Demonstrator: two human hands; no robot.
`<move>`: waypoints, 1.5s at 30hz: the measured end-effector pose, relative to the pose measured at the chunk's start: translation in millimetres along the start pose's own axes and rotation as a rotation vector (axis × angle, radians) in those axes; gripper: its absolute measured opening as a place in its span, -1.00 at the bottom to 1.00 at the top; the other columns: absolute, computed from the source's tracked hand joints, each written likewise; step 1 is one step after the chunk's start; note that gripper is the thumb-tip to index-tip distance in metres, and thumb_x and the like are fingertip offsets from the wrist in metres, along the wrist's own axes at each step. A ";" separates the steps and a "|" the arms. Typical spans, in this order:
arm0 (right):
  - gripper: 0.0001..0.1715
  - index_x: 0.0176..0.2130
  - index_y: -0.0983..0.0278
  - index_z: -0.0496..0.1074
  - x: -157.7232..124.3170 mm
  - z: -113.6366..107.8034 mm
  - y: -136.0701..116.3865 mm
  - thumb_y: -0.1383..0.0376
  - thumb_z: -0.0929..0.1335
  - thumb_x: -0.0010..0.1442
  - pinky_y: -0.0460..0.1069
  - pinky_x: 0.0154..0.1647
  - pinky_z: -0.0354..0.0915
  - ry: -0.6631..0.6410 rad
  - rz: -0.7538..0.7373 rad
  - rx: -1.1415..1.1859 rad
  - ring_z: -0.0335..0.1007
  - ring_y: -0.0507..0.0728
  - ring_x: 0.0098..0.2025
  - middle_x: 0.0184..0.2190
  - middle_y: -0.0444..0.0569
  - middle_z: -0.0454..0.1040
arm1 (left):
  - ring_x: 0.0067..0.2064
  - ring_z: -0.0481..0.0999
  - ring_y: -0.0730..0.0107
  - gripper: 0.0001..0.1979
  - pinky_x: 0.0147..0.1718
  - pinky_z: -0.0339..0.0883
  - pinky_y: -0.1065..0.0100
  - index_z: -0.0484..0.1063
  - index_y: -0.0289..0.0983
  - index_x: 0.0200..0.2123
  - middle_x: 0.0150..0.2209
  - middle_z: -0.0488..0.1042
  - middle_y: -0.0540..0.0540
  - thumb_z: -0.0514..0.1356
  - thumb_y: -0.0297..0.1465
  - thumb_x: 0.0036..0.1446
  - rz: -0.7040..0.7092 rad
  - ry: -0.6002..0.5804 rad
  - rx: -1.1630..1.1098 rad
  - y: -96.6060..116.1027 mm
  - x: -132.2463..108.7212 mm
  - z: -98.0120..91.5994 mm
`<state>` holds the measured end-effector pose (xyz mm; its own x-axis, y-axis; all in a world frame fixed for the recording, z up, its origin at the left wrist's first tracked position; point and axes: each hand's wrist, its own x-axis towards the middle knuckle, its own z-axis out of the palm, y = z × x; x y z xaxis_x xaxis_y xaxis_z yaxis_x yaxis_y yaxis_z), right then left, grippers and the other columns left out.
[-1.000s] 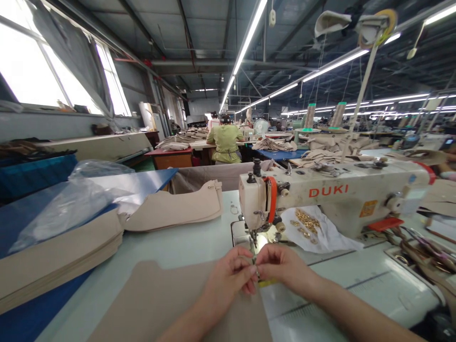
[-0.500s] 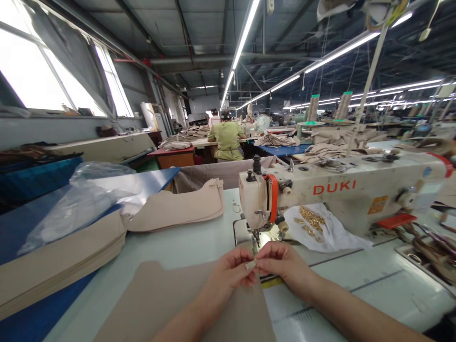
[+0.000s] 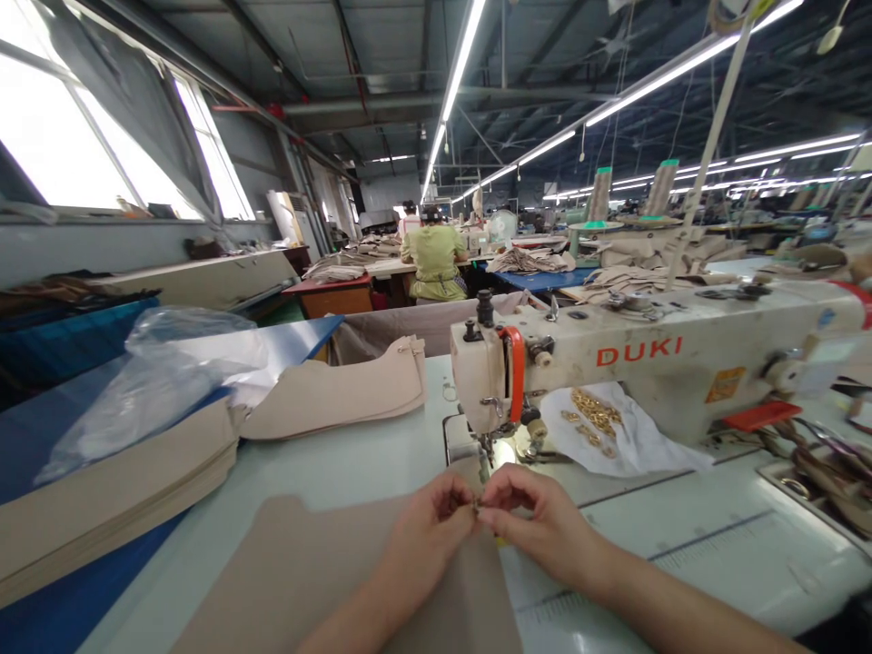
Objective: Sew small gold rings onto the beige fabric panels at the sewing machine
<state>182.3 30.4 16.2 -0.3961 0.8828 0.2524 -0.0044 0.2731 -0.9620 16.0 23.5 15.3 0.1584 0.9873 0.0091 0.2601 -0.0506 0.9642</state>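
My left hand [image 3: 431, 527] and my right hand [image 3: 538, 518] meet fingertip to fingertip in front of the sewing machine [image 3: 640, 350]. Both are closed in a pinch on a small beige tab [image 3: 477, 506], now mostly hidden by the fingers; a tiny metallic glint shows there, too small to name. Beneath my left hand and forearm a large beige panel [image 3: 327, 563] lies flat on the table. Just behind the fingers are the machine's needle and presser foot area [image 3: 487, 445]. Small gold metal fittings [image 3: 594, 413] lie on a white cloth [image 3: 654, 450] beside the machine head.
Stacked beige panels [image 3: 115, 500] lie at the left, with more cut pieces [image 3: 341, 391] behind. A clear plastic bag [image 3: 156, 381] rests on the blue surface. At the right edge stands a tray [image 3: 810, 518] of straps and rings. A person in a yellow-green top [image 3: 436, 259] sits ahead.
The pinched fingertips have shifted slightly left, and the tab that showed pale between them is now mostly covered. The view has moved a little; the panels and machine stay put.
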 end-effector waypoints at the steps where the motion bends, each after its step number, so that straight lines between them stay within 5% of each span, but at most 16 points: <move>1: -0.94 -0.43 0.26 0.37 0.3 -0.7 0.0 0.32 0.37 0.04 -0.09 -0.38 0.22 0.011 -0.010 -0.013 0.29 0.02 -0.43 -0.49 -0.16 0.36 | -0.50 0.23 0.47 -0.93 -0.49 0.08 0.43 0.28 -0.27 -0.53 -0.58 0.25 0.10 0.15 -0.42 -0.12 -0.003 0.004 -0.005 0.5 -0.2 -0.1; 17: -0.92 -0.54 0.29 0.37 3.5 4.2 9.8 0.40 0.36 -0.04 -0.09 -0.39 0.23 0.226 -0.087 -0.014 0.29 0.02 -0.46 -0.53 -0.13 0.40 | -0.49 0.38 0.49 -0.80 -0.44 0.26 0.45 0.31 -0.28 -0.60 -0.53 0.41 0.05 0.31 -0.40 -0.25 -0.004 0.072 -0.363 12.6 -0.9 5.7; 23: -0.91 -0.53 0.29 0.37 2.5 4.3 12.8 0.40 0.36 -0.02 -0.10 -0.38 0.22 0.193 -0.082 -0.019 0.29 0.02 -0.43 -0.50 -0.12 0.40 | -0.46 0.40 0.48 -0.82 -0.43 0.29 0.46 0.29 -0.26 -0.54 -0.54 0.38 0.07 0.28 -0.41 -0.15 0.085 0.145 -0.204 7.8 -3.4 7.7; 31: -0.85 -0.39 0.28 0.41 2.4 2.5 19.7 0.36 0.43 -0.06 -0.13 -0.41 0.20 0.118 0.036 0.272 0.30 -0.02 -0.48 -0.53 -0.19 0.42 | -0.43 0.47 0.42 -0.90 -0.37 0.37 0.43 0.31 -0.24 -0.52 -0.50 0.41 0.05 0.20 -0.40 -0.04 0.225 0.224 0.104 7.7 -13.1 6.4; 45: -0.95 -0.47 0.31 0.43 3.8 -11.0 6.8 0.37 0.35 0.00 -0.14 -0.47 0.15 0.017 0.048 -0.127 0.24 -0.01 -0.50 -0.57 -0.17 0.39 | -0.46 0.45 0.42 -0.89 -0.42 0.34 0.43 0.30 -0.23 -0.52 -0.52 0.40 0.05 0.20 -0.39 -0.07 0.121 0.141 0.086 8.8 -9.8 6.8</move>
<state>190.9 39.8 11.7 -0.3776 0.9020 0.2095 0.1309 0.2760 -0.9522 23.2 12.4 21.9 0.0601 0.9842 0.1668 0.3290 -0.1773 0.9275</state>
